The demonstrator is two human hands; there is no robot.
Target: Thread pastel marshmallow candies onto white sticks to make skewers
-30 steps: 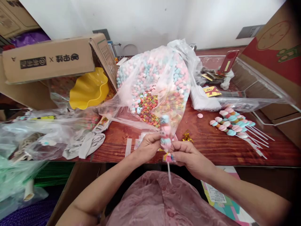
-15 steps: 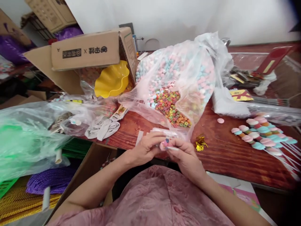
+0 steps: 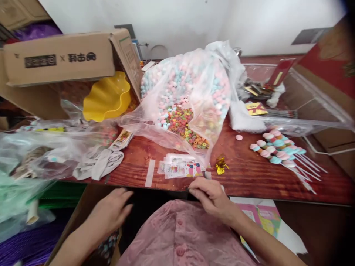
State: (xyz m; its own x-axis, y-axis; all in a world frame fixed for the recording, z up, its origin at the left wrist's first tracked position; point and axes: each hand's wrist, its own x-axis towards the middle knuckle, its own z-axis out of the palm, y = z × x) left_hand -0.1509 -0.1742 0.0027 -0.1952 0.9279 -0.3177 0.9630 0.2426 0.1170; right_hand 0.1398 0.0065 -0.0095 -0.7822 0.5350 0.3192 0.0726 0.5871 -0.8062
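Over the open carton below the table's left front edge hangs my left hand (image 3: 109,208), slightly blurred, its fingers apart and holding nothing I can see. My right hand (image 3: 209,195) is at the front edge of the table, fingers curled and pinched together; what they hold, if anything, is hidden. Just beyond it lie small printed clear packets (image 3: 177,166), fanned in a pile, and a gold tinsel bow (image 3: 221,166). A pale strip (image 3: 150,173) lies left of the packets. Behind them a big clear plastic bag (image 3: 219,125) holds pink and blue marshmallows and colourful ring candies (image 3: 183,122).
Marshmallow skewers (image 3: 277,147) lie at right, near a loose pink marshmallow (image 3: 239,137) and a clear plastic tray (image 3: 318,111). At left are a cardboard box (image 3: 61,55), a yellow wavy bowl (image 3: 107,98) and grey cloth gloves (image 3: 100,164). Purple cords (image 3: 36,232) are at lower left.
My hands have parted from a small pink item they held together over the packets. The left hand has moved left and down; the right is at the table edge. The view has shifted right.
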